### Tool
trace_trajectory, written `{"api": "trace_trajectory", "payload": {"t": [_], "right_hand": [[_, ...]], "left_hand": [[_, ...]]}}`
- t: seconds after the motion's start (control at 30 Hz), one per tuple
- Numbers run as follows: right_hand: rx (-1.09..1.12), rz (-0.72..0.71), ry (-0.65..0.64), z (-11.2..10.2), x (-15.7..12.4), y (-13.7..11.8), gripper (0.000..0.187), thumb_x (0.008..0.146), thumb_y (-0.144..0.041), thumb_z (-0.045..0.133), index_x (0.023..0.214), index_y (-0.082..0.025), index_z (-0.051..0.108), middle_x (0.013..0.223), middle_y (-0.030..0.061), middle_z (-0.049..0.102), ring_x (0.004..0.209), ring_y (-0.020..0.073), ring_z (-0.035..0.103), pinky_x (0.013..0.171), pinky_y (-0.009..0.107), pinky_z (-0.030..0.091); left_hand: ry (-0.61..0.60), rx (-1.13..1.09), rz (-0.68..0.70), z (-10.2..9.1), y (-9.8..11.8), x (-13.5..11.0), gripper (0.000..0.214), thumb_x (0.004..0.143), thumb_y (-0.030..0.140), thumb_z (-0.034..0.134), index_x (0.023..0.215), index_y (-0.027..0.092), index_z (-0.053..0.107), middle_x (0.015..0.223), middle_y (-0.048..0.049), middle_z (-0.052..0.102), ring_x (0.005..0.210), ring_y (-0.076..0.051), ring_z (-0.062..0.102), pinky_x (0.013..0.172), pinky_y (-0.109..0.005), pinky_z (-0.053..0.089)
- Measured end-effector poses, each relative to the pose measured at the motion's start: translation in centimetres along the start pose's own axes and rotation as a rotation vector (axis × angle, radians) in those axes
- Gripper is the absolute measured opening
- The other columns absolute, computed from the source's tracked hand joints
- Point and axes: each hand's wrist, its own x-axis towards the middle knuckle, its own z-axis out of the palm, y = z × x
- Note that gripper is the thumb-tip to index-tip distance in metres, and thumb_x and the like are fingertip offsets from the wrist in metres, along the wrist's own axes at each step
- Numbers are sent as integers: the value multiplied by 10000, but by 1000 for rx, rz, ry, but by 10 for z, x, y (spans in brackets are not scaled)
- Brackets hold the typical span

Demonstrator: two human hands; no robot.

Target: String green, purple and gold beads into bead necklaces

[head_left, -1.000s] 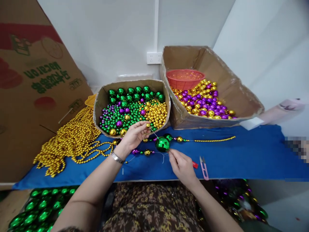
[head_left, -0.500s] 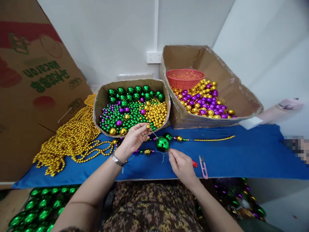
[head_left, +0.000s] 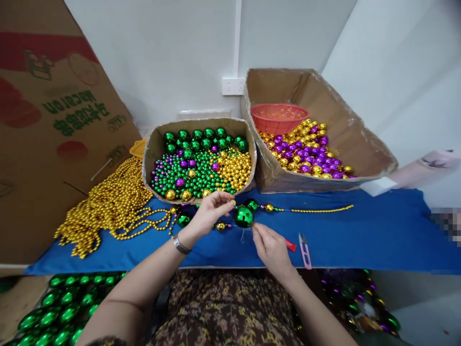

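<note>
A large shiny green bead [head_left: 243,216] hangs between my two hands above the blue cloth. My left hand [head_left: 215,210] is closed in a pinch on a small gold bead [head_left: 233,203], close to the green bead's upper left. My right hand [head_left: 270,244] pinches at the lower right of the green bead; what lies between its fingertips is too small to make out. Thin white thread [head_left: 242,235] loops below the green bead. Behind it, a strand of green, purple and gold beads [head_left: 269,207] lies on the cloth, ending in a gold chain [head_left: 322,209].
A cardboard box of mixed beads [head_left: 198,166] stands ahead. To its right is a larger box [head_left: 324,144] with a red basket [head_left: 279,117]. Gold bead strands [head_left: 108,206] pile up at left. Pink thread snips [head_left: 305,251] and a red object [head_left: 290,244] lie right of my right hand.
My left hand has moved right and slightly down with the gold bead, which is now close against the large green bead. The right hand stays at the same side of the green bead.
</note>
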Motion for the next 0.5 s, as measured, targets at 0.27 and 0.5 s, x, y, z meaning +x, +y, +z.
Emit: {"api": "trace_trajectory", "payload": {"t": [0.27, 0.5], "right_hand": [[339, 224, -180, 4, -5, 4, 245, 992, -271, 356, 833, -216, 534, 770, 32, 724, 702, 174, 705, 660, 257, 515], [419, 313, -99, -3, -3, 5, 270, 978, -362, 397, 797, -225, 542, 783, 47, 737, 717, 186, 715, 691, 263, 543]], "left_hand": [[-203, 180, -13, 0, 7, -9, 339, 813, 371, 696, 1078, 163, 667, 1029, -79, 690, 878, -154, 635, 750, -251, 508], [57, 407, 161, -46, 29, 29, 385, 864, 474, 583, 1050, 148, 669, 985, -101, 713, 891, -190, 657, 700, -273, 526]]}}
